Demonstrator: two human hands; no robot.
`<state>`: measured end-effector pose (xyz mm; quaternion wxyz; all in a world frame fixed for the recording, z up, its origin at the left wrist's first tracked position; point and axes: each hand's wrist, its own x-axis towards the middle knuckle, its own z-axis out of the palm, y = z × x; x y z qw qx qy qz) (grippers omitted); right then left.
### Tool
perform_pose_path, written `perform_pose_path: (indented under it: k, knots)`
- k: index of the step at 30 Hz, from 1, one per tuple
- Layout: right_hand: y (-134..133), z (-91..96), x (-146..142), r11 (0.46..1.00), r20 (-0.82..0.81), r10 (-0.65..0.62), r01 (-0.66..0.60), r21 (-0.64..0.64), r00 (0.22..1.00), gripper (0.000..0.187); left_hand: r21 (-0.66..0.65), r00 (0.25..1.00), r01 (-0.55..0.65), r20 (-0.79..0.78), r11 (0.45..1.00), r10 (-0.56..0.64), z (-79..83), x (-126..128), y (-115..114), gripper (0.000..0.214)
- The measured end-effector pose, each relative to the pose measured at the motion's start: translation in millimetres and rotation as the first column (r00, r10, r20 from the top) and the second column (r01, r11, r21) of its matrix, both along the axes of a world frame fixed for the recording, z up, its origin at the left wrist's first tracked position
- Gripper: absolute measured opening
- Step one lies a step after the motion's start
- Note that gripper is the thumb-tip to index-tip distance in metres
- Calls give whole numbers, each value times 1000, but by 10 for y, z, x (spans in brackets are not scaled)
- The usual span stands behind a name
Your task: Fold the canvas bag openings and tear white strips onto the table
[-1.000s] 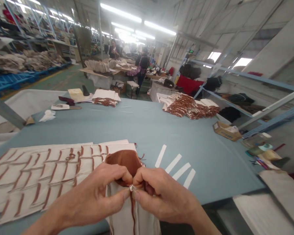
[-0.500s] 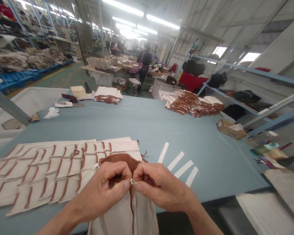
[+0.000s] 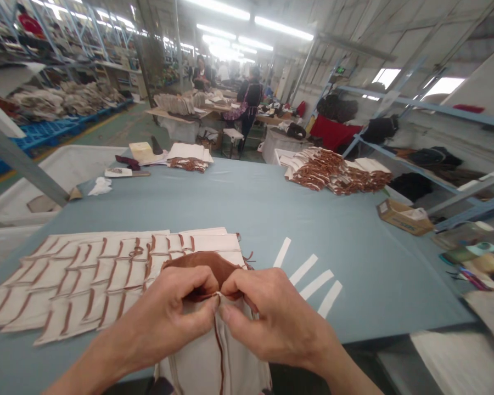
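Note:
Between my hands is a cream fabric piece [image 3: 197, 356] with a brown inner side and a brown-edged seam running down its middle. My left hand [image 3: 181, 312] pinches its upper edge at the seam, thumb against the bent fingers. From the other side my right hand [image 3: 263, 318] pinches the same edge, the fingertips of both hands almost touching. Part of the brown lining [image 3: 201, 260] shows behind the knuckles. The lower end of the piece hangs at the table's near edge. Overlapping rows of similar cream pieces [image 3: 86, 274] with brown edges lie to the left.
Several white strips [image 3: 302, 269] lie right of my hands on the blue-grey table [image 3: 239, 203]. Scissors [image 3: 135, 251] rest on the rows. Stacked cream-and-brown pieces [image 3: 333, 171] stand at the far right, near a cardboard box [image 3: 403, 216]. White bins [image 3: 61, 170] flank the left side.
Both hands still pinch the seam edge, and the fingertips have drawn slightly closer together and upward. The whole scene has shifted a little to the right in the view.

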<state>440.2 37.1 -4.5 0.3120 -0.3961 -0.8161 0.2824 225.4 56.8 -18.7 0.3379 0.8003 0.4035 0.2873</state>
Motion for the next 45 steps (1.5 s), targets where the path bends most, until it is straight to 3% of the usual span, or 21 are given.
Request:
perform_pose_path:
  k: [4, 8, 11, 14, 18, 22, 26, 32, 35, 39, 45]
  knots:
    - [-14, 7, -71, 996, -21, -74, 73, -53, 997, 18, -174, 995, 34, -92, 984, -50, 158, -28, 37, 20]
    - [-16, 19, -99, 989, -55, -99, 92, -113, 994, 22, -394, 993, 108, -5, 913, -120, 231, -62, 61, 31]
    - [-35, 11, -96, 988, -96, -115, 103, -116, 989, 12, -448, 989, 151, 70, 881, -134, 220, -57, 68, 32]
    - [-58, -14, -90, 983, -95, -145, 133, -122, 985, 10, -436, 988, 157, 85, 886, -133, 210, -39, 71, 32]
    - [-68, -42, -84, 973, -103, -122, 99, -207, 987, 11, -312, 987, 149, -15, 938, -161, 200, -79, 53, 27]
    - [-74, -43, -103, 967, -91, -100, 75, -244, 991, 9, -10, 982, 132, -137, 991, -132, 186, -155, 10, 19]
    - [-87, 4, -133, 967, -78, -124, 103, -234, 989, 13, 237, 966, 224, -180, 945, -183, 207, -154, -34, 22]
    - [-120, 12, -146, 956, -115, -131, 95, -278, 985, 8, 466, 938, 320, -275, 825, -209, 138, -187, -102, 28]
    - [-139, -68, -174, 939, -186, -151, 82, -334, 971, 6, 507, 925, 353, -314, 786, -213, 14, -277, -121, 26]
    - [-164, -202, -238, 905, -341, -177, 16, -426, 923, 7, 481, 914, 374, -337, 793, -226, -116, -363, -155, 31]
    - [-184, -337, -249, 798, -520, -217, -157, -582, 826, 17, 483, 901, 381, -385, 789, -200, -103, -330, -198, 30]
